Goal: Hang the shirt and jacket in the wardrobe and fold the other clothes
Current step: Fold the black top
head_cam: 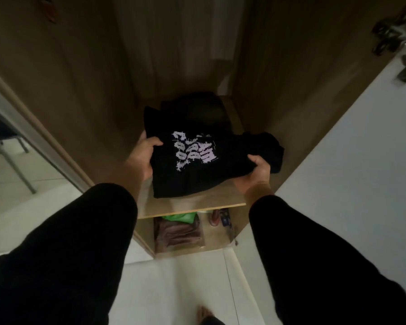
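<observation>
Item: folded black T-shirt (197,170) with pale lilac lettering on top, resting on the wooden shelf (192,202) of an open wardrobe (80,90), its near edge close to the shelf front. Held at both ends: left hand (142,156) grips the left edge, thumb over the top and fingers beneath; right hand (256,173) grips the right front corner, thumb curled over the cloth. Both arms in black sleeves (80,242). Behind it, further back on the same shelf: a second dark folded garment (197,106), touching or partly under the T-shirt; which, cannot be told. Above the shelf: pale clothing (185,31) hanging at the back. Lower compartment: brown folded cloth (178,235), a green item (181,218) behind it, small objects at right, too blurred to identify. Floor: pale tiles (174,289); a bare foot (204,311) at the bottom edge.
</observation>
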The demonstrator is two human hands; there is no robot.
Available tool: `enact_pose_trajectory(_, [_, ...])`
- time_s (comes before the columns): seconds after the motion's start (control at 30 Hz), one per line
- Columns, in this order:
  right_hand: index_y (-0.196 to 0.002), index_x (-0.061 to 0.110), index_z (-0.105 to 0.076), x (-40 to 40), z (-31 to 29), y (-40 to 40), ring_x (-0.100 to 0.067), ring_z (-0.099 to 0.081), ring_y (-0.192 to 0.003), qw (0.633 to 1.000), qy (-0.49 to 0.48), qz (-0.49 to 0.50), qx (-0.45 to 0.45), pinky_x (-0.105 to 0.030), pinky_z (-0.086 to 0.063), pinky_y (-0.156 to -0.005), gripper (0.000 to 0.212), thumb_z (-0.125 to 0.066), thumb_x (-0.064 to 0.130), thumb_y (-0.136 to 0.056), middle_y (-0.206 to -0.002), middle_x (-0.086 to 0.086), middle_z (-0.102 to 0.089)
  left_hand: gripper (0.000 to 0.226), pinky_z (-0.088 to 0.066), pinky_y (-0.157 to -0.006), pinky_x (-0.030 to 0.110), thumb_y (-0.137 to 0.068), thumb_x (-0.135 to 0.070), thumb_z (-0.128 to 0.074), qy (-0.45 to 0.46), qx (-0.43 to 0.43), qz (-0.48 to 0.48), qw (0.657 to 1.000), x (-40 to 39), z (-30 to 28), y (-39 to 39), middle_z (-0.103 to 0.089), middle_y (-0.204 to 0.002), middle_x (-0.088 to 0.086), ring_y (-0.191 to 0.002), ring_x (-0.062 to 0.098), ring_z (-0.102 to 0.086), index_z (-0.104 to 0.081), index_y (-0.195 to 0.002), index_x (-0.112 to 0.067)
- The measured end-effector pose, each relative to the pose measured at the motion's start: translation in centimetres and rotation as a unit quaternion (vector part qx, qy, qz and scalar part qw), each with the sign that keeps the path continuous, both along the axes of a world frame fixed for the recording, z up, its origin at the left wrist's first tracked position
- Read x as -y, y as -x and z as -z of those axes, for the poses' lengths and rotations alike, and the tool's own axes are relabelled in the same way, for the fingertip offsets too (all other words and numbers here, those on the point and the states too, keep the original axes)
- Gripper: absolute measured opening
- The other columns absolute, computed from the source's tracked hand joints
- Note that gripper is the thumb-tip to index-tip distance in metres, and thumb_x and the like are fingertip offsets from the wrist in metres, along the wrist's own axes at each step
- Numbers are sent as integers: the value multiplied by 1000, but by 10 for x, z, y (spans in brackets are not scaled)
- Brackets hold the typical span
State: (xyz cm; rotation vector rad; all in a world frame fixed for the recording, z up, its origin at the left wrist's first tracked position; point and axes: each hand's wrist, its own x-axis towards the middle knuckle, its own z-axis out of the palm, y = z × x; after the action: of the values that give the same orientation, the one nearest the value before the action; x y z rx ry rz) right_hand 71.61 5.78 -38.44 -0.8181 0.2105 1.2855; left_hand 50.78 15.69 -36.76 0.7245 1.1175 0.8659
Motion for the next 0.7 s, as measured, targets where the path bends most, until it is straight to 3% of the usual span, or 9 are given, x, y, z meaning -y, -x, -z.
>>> enact_pose_trajectory(0.17, [-130, 7, -50, 1, 46, 3, -36, -50, -123, 992, 111, -43, 32, -45, -37, -109, 42, -43, 10, -89, -130, -20, -55, 50, -47, -89, 38, -94, -6, -50, 73, -191, 7, 979, -7, 54, -4, -53, -131, 11, -114, 29, -55, -38, -141, -21])
enact_pose_trajectory(0.23, [-126, 6, -52, 1, 61, 8, -35, -53, -119, 978, 181, -68, 85, -44, -41, -104, 38, -46, 10, -89, -128, -18, -57, 55, -42, -98, 38, -93, -2, -52, 88, -260, 10, 961, -4, 76, -1, -47, -136, 14, -123, 31, -48, -32, -144, -12])
enact_pose_trajectory(0.33, [-129, 7, -52, 6, 70, 13, -31, -57, -113, 952, 236, -105, 162, -36, -49, -87, 41, -53, 12, -89, -128, -15, -57, 81, -34, -109, 39, -86, -5, -62, 37, -400, 41, 915, -4, 100, 10, -36, -148, 12, -131, 32, -41, -16, -150, -20])
enact_pose_trajectory(0.47, [-137, 3, -41, 9, 66, 11, -30, -51, -123, 905, 308, -81, 280, -10, -47, -60, 48, -54, 14, -92, -137, -13, -49, 70, -31, -111, 36, -88, -17, -60, -49, -500, 70, 862, -4, 104, 8, -41, -145, 12, -131, 32, -40, -25, -147, -29])
enact_pose_trajectory(0.5, [-139, 3, -34, 9, 65, 10, -29, -48, -124, 877, 342, -56, 334, -5, -45, -66, 55, -57, 14, -91, -138, -12, -44, 69, -32, -110, 37, -88, -18, -60, -59, -514, 75, 853, -5, 104, 6, -42, -144, 12, -131, 33, -41, -26, -147, -30])
enact_pose_trajectory(0.57, [-144, 9, -22, 3, 58, 13, -31, -40, -128, 788, 415, -43, 452, -20, -40, -94, 71, -63, 13, -86, -142, -16, -32, 68, -36, -106, 39, -88, -20, -59, -55, -541, 92, 834, -6, 106, 6, -43, -142, 15, -128, 34, -43, -25, -146, -31])
enact_pose_trajectory(0.67, [-148, 22, -14, -11, 61, 12, -38, -16, -140, 585, 448, -161, 657, -47, -21, -112, 86, -67, 24, -80, -151, -21, -14, 68, -30, -111, 43, -88, -27, -57, -71, -590, 128, 794, -12, 110, 3, -28, -149, 14, -134, 35, -32, -23, -146, -33])
enact_pose_trajectory(0.7, [-148, 24, -14, -18, 61, 11, -38, -5, -144, 534, 430, -209, 697, -53, -14, -114, 85, -66, 29, -81, -155, -19, -6, 65, -27, -113, 43, -90, -28, -54, -89, -603, 134, 781, -13, 110, 0, -20, -153, 12, -137, 34, -27, -23, -147, -34])
